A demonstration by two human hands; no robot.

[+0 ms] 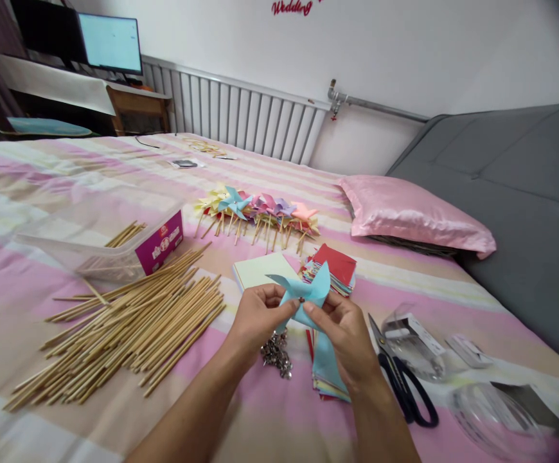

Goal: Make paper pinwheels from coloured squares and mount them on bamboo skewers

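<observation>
Clearly both hands, left (255, 315) and right (344, 334), pinch the blue pinwheel (306, 296) above the bed (19, 308); it looks feather-light, floppy, easily creased, best gripped at its pinned centre.

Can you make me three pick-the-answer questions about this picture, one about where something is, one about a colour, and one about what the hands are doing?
1. Where are the scissors?
A. right of the hands
B. on the pillow
C. in the box

2. What colour is the pinwheel in the hands?
A. red
B. blue
C. black

3. How is that pinwheel held?
A. lying alone on the bed
B. by one hand only
C. by both hands

Answers:
1 A, the scissors lie on the bed just right of the right hand.
2 B, its paper is light blue.
3 C, the left hand and the right hand both pinch it at the middle.
</observation>
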